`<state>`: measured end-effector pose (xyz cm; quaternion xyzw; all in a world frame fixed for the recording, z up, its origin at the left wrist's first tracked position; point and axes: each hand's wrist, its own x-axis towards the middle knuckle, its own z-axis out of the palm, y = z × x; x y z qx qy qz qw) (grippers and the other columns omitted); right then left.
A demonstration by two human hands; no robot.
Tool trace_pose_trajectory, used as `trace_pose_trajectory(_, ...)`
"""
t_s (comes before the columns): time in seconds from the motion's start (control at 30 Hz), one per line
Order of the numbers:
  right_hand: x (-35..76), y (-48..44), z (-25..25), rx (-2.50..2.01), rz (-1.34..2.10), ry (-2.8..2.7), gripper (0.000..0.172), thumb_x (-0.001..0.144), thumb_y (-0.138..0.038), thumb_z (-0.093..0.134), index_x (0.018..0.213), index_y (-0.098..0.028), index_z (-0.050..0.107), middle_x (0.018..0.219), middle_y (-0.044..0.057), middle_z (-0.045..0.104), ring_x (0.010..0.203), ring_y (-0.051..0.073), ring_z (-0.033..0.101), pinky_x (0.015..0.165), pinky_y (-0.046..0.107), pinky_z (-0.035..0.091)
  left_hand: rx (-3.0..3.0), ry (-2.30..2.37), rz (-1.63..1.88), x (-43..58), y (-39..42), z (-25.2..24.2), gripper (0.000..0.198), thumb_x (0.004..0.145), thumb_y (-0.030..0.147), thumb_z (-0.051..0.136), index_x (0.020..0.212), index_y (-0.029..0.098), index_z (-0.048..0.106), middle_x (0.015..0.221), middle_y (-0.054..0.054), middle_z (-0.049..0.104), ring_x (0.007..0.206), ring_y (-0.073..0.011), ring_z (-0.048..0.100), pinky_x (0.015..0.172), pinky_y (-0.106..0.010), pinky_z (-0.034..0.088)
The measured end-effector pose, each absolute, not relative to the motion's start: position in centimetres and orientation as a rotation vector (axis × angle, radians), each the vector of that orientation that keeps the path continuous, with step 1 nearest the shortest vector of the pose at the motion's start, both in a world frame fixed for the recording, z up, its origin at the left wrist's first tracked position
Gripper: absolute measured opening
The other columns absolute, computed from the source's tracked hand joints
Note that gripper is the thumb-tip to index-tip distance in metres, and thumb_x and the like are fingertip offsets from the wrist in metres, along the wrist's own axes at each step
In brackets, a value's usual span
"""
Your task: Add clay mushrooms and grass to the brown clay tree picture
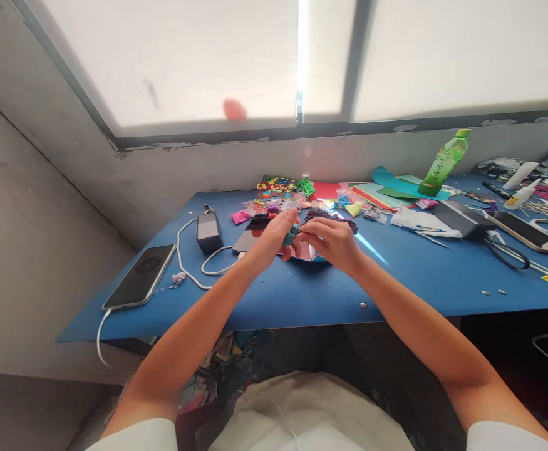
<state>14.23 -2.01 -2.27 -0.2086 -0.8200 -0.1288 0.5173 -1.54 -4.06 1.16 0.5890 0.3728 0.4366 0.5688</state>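
Over the blue table, my left hand (277,239) is closed around a small teal piece (291,235) with a ruffled or folded look; its exact kind is too small to tell. My right hand (332,241) meets it from the right, thumb and fingers pinched together at the piece's edge. Whatever sits between those right fingertips is too small to make out. Just beneath the hands are a dark flat tablet-like device (248,237) and a pinkish, shiny packet, both partly covered. Behind my right hand lies a dark purple beaded or ruffled strand (349,223).
Left on the blue table (274,300) are a phone (139,275), a black charger block (208,232) and white cables. Small colourful packets and paper sheets line the back. A green bottle (444,163), a glue bottle (522,195) and another phone (530,232) stand or lie right.
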Motion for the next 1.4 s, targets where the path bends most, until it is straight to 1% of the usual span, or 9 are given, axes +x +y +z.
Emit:
trace_pose_trajectory(0.1, 14.4, -2.0, -1.9, -0.488, -0.261, -1.979, 0.031, 0.098, -0.034, 0.047, 0.077, -0.020, 0.064, 0.071, 0.002, 0.067, 0.060, 0.009, 0.060, 0.058, 0.020, 0.047, 1.492, 0.793, 0.839, -2.0, -3.8, 1.3, 0.052, 0.066, 0.066, 0.069, 0.071, 0.018, 0.052, 0.059, 0.001, 0.052, 0.042, -0.0099, 0.053, 0.033, -0.016, 0.022)
trace_pose_trajectory(0.2, 14.5, -1.9, -1.6, -0.468, -0.221, -1.965, 0.027, 0.096, -0.034, 0.051, 0.077, -0.020, 0.065, 0.073, 0.002, 0.068, 0.064, 0.010, 0.061, 0.062, 0.021, 0.048, 1.499, 0.780, 0.808, -2.4, -3.2, 1.4, 0.055, 0.066, 0.065, 0.070, 0.058, 0.017, 0.047, 0.052, 0.003, 0.041, 0.037, -0.0052, 0.040, 0.033, -0.018, 0.017)
trace_pose_trajectory(0.3, 14.4, -1.9, -1.7, -0.496, -0.135, -1.934, 0.023, 0.095, -0.033, 0.053, 0.083, -0.020, 0.067, 0.076, 0.003, 0.069, 0.063, 0.010, 0.061, 0.058, 0.021, 0.048, 1.482, 0.791, 0.855, -2.4, -2.9, 1.5, 0.056, 0.067, 0.065, 0.070, 0.055, 0.018, 0.043, 0.050, 0.005, 0.035, 0.038, -0.0038, 0.031, 0.034, -0.018, 0.016)
trace_pose_trajectory(0.43, 14.0, -1.9, -1.8, -0.522, -0.028, -1.905, 0.020, 0.094, -0.034, 0.055, 0.092, -0.019, 0.069, 0.080, 0.003, 0.067, 0.059, 0.008, 0.057, 0.049, 0.019, 0.044, 1.473, 0.812, 0.891, -2.0, -3.3, 1.7, 0.059, 0.069, 0.072, 0.063, 0.055, 0.017, 0.045, 0.049, 0.004, 0.036, 0.039, -0.0044, 0.030, 0.034, -0.019, 0.018)
trace_pose_trajectory(0.63, 13.8, -2.0, -1.9, -0.478, 0.043, -1.901, 0.016, 0.092, -0.028, 0.057, 0.096, -0.018, 0.069, 0.083, 0.004, 0.066, 0.061, 0.008, 0.057, 0.046, 0.018, 0.044, 1.448, 0.838, 0.910, -1.6, -3.4, 1.8, 0.066, 0.070, 0.081, 0.052, 0.051, 0.018, 0.045, 0.042, 0.004, 0.034, 0.035, -0.0050, 0.029, 0.032, -0.019, 0.015)
trace_pose_trajectory(0.83, 13.8, -2.1, -2.0, -0.470, 0.057, -1.899, 0.015, 0.092, -0.028, 0.057, 0.092, -0.018, 0.068, 0.084, 0.004, 0.066, 0.062, 0.008, 0.056, 0.047, 0.018, 0.044, 1.458, 0.853, 0.984, -1.6, -3.2, 1.3, 0.066, 0.072, 0.077, 0.054, 0.047, 0.017, 0.045, 0.039, 0.005, 0.033, 0.032, -0.0045, 0.029, 0.032, -0.021, 0.017)
trace_pose_trajectory(0.97, 13.6, -2.3, -1.9, -0.508, 0.161, -1.922, 0.015, 0.093, -0.029, 0.054, 0.088, -0.018, 0.063, 0.080, 0.003, 0.063, 0.065, 0.009, 0.057, 0.049, 0.018, 0.044, 1.461, 0.853, 1.024, -1.6, -3.2, 1.0, 0.063, 0.071, 0.075, 0.059, 0.049, 0.017, 0.045, 0.038, 0.006, 0.032, 0.032, -0.0036, 0.028, 0.032, -0.021, 0.018)
trace_pose_trajectory(1.17, 13.5, -2.6, -1.9, -0.598, 0.316, -1.975, 0.023, 0.098, -0.040, 0.042, 0.086, -0.020, 0.048, 0.070, 0.000, 0.054, 0.059, 0.011, 0.052, 0.055, 0.024, 0.043, 1.452, 0.826, 1.016, -1.6, -3.2, 0.8, 0.064, 0.064, 0.076, 0.064, 0.050, 0.017, 0.043, 0.039, 0.008, 0.031, 0.032, -0.0030, 0.028, 0.032, -0.020, 0.018)
trace_pose_trajectory(1.4, 13.8, -2.8, -1.6, -0.678, 0.366, -1.808, 0.042, 0.099, -0.058, 0.027, 0.078, -0.023, 0.038, 0.056, -0.006, 0.040, 0.046, 0.009, 0.038, 0.047, 0.023, 0.033, 1.457, 0.765, 1.016, -1.9, -2.6, 1.0, 0.067, 0.064, 0.082, 0.057, 0.050, 0.020, 0.037, 0.036, 0.007, 0.031, 0.028, -0.0039, 0.029, 0.032, -0.021, 0.019)
